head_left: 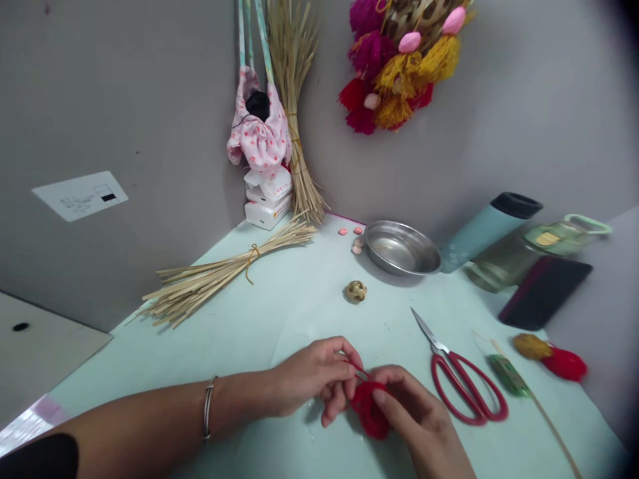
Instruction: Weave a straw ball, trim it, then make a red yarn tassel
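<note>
Both my hands meet low over the pale green table (279, 313), near its front edge. My left hand (314, 376), a bangle on its wrist, pinches the top of a red yarn tassel (367, 409). My right hand (424, 419) closes its thumb and fingers on the same tassel from the right. Red-handled scissors (462, 382) lie just right of my hands, blades pointing up-left. A small woven straw ball (356, 291) sits farther back on the table.
A steel bowl (402, 247), a teal flask (486, 229), a glass bottle (519, 256) and a dark phone (544, 291) line the back right. A tied straw bundle (224, 273) lies at the left. Yellow and red tassels (549, 356) lie at the right; a tassel ornament (399, 60) hangs on the wall.
</note>
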`<state>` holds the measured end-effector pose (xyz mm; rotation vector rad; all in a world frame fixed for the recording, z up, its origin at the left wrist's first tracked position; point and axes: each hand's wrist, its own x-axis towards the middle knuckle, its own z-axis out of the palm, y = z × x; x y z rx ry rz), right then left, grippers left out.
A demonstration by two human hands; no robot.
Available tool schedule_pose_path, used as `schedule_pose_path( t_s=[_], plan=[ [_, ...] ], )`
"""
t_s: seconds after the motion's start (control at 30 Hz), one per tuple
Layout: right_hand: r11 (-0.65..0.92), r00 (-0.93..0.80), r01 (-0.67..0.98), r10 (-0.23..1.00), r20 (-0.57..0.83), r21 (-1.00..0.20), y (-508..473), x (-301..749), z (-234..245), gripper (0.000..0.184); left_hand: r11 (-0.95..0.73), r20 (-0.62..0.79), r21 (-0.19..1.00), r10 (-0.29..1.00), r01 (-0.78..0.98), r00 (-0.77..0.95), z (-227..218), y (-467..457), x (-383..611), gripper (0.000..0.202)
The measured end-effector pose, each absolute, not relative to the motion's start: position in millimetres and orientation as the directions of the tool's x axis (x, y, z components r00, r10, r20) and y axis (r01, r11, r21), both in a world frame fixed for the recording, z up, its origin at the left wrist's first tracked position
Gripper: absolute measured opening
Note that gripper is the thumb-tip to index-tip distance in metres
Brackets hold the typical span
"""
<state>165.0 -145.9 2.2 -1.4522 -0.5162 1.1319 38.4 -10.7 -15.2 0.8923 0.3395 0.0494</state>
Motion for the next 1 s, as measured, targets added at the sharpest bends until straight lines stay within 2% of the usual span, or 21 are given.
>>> schedule_pose_path(
  t_s=[0.13, 0.27, 0.4, 0.53, 0.67, 0.73, 0.87, 1.0],
  plan=[
    [-0.177, 0.431, -0.503, 0.797, -0.423, -0.846, -147.3, 174.9, -6.3, 0.025, 0.635, -0.269, 0.769, 0.216, 0.074, 0.939, -16.4, -10.5, 38.8, 0.010],
    [-0.173, 0.378, -0.575, 0.811, -0.447, -0.800, -148.1, 178.9, -12.8, 0.021, 0.622, -0.264, 0.778, 0.204, 0.083, 0.943, -16.4, -11.2, 38.6, 0.009],
    [-0.162, 0.439, -0.533, 0.786, -0.435, -0.830, -147.8, 179.7, -13.1, 0.028, 0.543, -0.255, 0.833, 0.215, 0.101, 0.943, -15.3, -11.4, 38.0, 0.009],
    [-0.197, 0.517, -0.437, 0.743, -0.425, -0.877, -147.2, 177.2, -5.9, 0.039, 0.562, -0.262, 0.820, 0.198, 0.110, 0.944, -14.5, -11.5, 37.5, 0.012],
    [-0.225, 0.533, -0.302, 0.766, -0.360, -0.926, -148.9, 173.9, -0.9, 0.021, 0.588, -0.281, 0.800, 0.194, 0.117, 0.940, -14.4, -10.7, 37.3, 0.012],
    [-0.230, 0.515, -0.277, 0.784, -0.346, -0.933, -150.3, 175.3, -0.6, 0.018, 0.562, -0.289, 0.816, 0.196, 0.134, 0.937, -14.3, -10.2, 37.3, 0.012],
    [-0.232, 0.497, -0.360, 0.772, -0.396, -0.904, -152.2, 183.3, -1.9, 0.021, 0.368, -0.287, 0.911, 0.244, 0.185, 0.926, -14.8, -10.3, 36.8, 0.015],
    [-0.235, 0.486, -0.399, 0.766, -0.422, -0.886, -152.9, 191.0, -5.5, 0.024, 0.013, -0.206, 0.978, 0.275, 0.210, 0.939, -16.8, -9.7, 33.5, 0.017]
  ],
)
